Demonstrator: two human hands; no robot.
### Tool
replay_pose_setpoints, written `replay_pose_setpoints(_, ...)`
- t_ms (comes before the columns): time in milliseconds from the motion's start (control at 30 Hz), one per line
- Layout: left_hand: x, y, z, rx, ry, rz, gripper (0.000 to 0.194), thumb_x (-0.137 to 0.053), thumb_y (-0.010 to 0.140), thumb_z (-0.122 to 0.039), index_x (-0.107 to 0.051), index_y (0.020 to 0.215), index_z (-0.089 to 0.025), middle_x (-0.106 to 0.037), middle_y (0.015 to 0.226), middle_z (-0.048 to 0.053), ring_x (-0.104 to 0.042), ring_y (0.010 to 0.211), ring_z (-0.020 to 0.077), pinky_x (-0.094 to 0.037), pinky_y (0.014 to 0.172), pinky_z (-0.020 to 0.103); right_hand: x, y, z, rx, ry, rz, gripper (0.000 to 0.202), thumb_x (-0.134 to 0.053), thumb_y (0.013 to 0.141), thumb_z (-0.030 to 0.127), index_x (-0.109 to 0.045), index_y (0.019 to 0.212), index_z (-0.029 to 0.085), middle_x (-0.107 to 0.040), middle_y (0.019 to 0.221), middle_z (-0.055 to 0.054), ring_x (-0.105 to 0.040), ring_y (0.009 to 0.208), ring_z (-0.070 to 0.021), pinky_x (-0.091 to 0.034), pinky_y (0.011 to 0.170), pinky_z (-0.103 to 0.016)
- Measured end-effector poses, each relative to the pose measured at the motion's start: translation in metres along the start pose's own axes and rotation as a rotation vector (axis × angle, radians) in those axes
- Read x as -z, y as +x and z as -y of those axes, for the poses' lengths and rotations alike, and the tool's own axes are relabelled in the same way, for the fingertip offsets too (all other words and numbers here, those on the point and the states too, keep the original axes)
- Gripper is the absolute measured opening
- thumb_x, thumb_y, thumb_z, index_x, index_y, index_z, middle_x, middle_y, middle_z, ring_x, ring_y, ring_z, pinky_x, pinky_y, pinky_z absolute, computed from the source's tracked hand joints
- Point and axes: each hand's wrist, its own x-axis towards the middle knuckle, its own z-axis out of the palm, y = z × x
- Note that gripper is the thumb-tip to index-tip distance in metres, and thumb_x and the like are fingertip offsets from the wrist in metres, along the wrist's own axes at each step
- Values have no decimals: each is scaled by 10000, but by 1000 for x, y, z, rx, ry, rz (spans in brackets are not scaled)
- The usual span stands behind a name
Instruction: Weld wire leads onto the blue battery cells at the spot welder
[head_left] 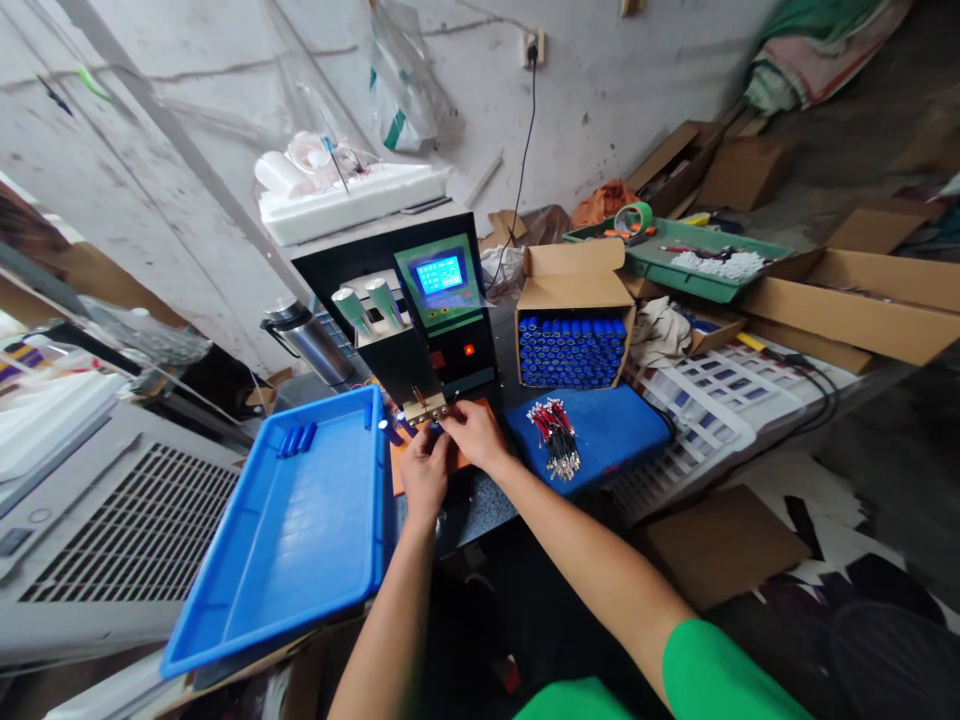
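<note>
My left hand (425,472) and my right hand (475,434) meet under the electrodes of a black spot welder (409,368). The fingers of my left hand are closed around what appears to be a blue battery cell, of which only a bit of blue shows. Pinched fingertips of my right hand touch the same spot; whatever they grip is hidden. Beside my left hand, blue battery cells (389,432) stand tilted near an orange board (397,470). To the right of my hands, a bundle of red and black wire leads (556,438) lies on a blue pad (619,425).
On the left, a blue tray (300,540) holds several blue cells (297,440). A cardboard box (576,292) packed with blue cells stands behind the pad. Farther back are a steel flask (307,340), a green tray (694,250) and a white plastic crate (697,400).
</note>
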Motion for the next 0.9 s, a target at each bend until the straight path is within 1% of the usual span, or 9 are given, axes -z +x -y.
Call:
replay_pose_setpoints(167,-2,-1,-5,-7,-9,12,388,-657,816,-437,-700,1088,-163,-750,1003,76,-689,878,205,-532,788,293,4,-2,-10,28,17,-5,149,-625,848,336,-669,815,198,-726,824,-23,-667,790,-183,-491,712,-266)
replay_pose_setpoints(267,-2,-2,-7,-13,22,7,379,-653,820,-437,-703,1072,-159,-751,999,77,-689,887,207,-522,802,296,7,-6,-18,65,19,4,205,-617,840,377,-628,755,191,-675,736,-6,-625,705,-165,-463,651,-254)
replay_pose_setpoints(367,-2,-4,-8,-24,47,-9,367,-652,820,-432,-704,1060,-161,-751,985,73,-687,869,200,-516,797,293,9,-9,-23,70,33,24,219,-625,810,372,-578,694,192,-607,652,18,-569,630,-148,-429,605,-247)
replay_pose_setpoints(567,-1,-4,-14,-35,69,-9,344,-669,799,-450,-714,969,-154,-735,832,40,-664,743,171,-520,720,276,13,-8,-24,11,112,35,206,-647,749,343,-561,646,187,-582,609,23,-544,605,-138,-408,579,-237)
replay_pose_setpoints(633,1,-2,-18,-41,60,25,343,-687,784,-444,-718,960,-151,-736,842,43,-668,759,176,-528,741,287,15,-7,-21,-24,155,51,213,-649,738,342,-555,625,188,-567,576,28,-529,574,-131,-399,560,-233)
replay_pose_setpoints(700,5,-2,-21,-49,53,39,355,-706,768,-429,-720,991,-153,-747,919,61,-684,831,193,-537,799,312,17,-6,-17,-69,220,77,219,-651,731,341,-543,612,193,-542,538,38,-505,532,-121,-386,532,-227)
replay_pose_setpoints(800,13,-12,-21,-50,76,-62,381,-681,799,-426,-711,1070,-160,-741,1058,95,-690,952,216,-534,876,345,19,-6,-13,-133,299,111,219,-659,719,336,-535,610,193,-521,507,51,-468,482,-105,-361,498,-219)
replay_pose_setpoints(867,21,-23,-17,-64,132,-126,368,-627,850,-436,-706,1089,-168,-735,1079,104,-690,959,217,-536,878,358,21,-6,-12,-165,329,115,218,-669,710,339,-543,615,188,-530,510,50,-453,466,-96,-345,485,-214)
replay_pose_setpoints(900,24,-29,-15,-92,183,-131,348,-609,866,-436,-709,1073,-176,-737,1060,100,-689,948,217,-535,876,364,21,-6,-12,-176,341,116,220,-675,706,344,-550,619,185,-537,514,48,-449,462,-92,-336,479,-211)
